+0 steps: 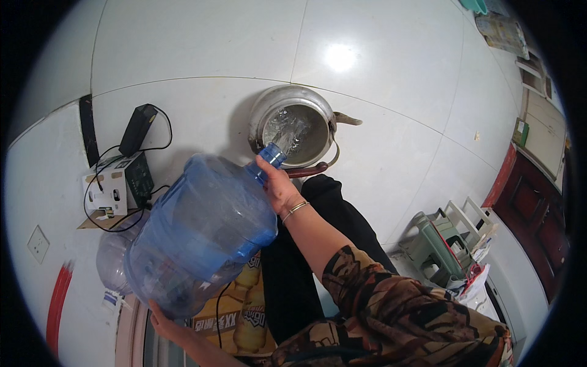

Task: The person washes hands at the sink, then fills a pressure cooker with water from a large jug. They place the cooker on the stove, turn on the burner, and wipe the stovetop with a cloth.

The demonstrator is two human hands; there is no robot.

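A large blue clear plastic water jug lies tilted in both hands, its neck pointing up and right in the picture. My right hand grips the jug's neck. My left hand is at the jug's base; its fingers are partly hidden there. Water runs from the jug's mouth into a round metal kettle that stands on the floor with its lid off. The kettle's spout points to the right, and its handle with a brown grip hangs down on the near side.
A black power adapter with cables lies near a small box on the left. A printed carton is beside my legs. Green and white plastic stools stand at the right, before a dark red door. A wall socket is far left.
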